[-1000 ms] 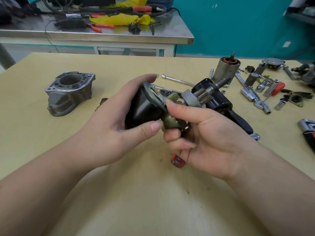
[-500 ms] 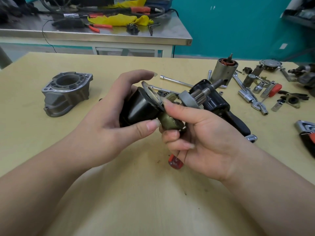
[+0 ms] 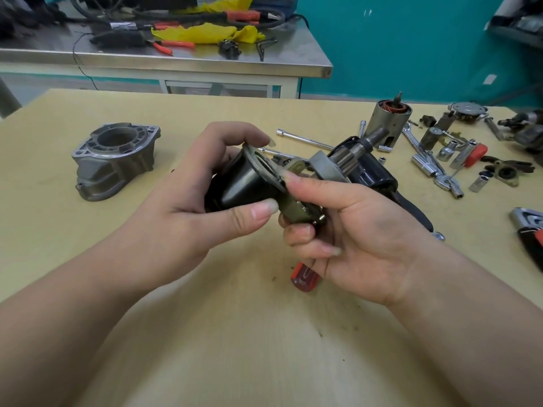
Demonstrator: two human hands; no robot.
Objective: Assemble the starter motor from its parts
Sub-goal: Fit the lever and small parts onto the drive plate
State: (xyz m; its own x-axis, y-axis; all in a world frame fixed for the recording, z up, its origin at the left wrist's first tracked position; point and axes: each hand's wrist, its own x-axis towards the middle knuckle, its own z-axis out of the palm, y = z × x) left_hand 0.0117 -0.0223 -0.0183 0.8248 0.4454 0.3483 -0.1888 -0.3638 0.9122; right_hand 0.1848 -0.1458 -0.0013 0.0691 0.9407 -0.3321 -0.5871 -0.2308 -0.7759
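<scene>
1. Bare wooden table (image 3: 223,333) lies open in front of and between the forearms.
2. On the left, the grey aluminium housing (image 3: 113,164) stands alone, with bare table all round it.
3. On the right, sockets (image 3: 446,151), wrenches (image 3: 423,160) and the upright armature (image 3: 388,121) crowd the far surface, leaving only narrow gaps.
4. A red-handled tool (image 3: 305,279) lies just under the right hand (image 3: 361,236).
5. A black motor body (image 3: 373,174) lies just behind both hands.

red screwdriver handle (image 3: 305,279) half hidden (under palm), far-right tool (image 3: 529,230) cropped
</scene>
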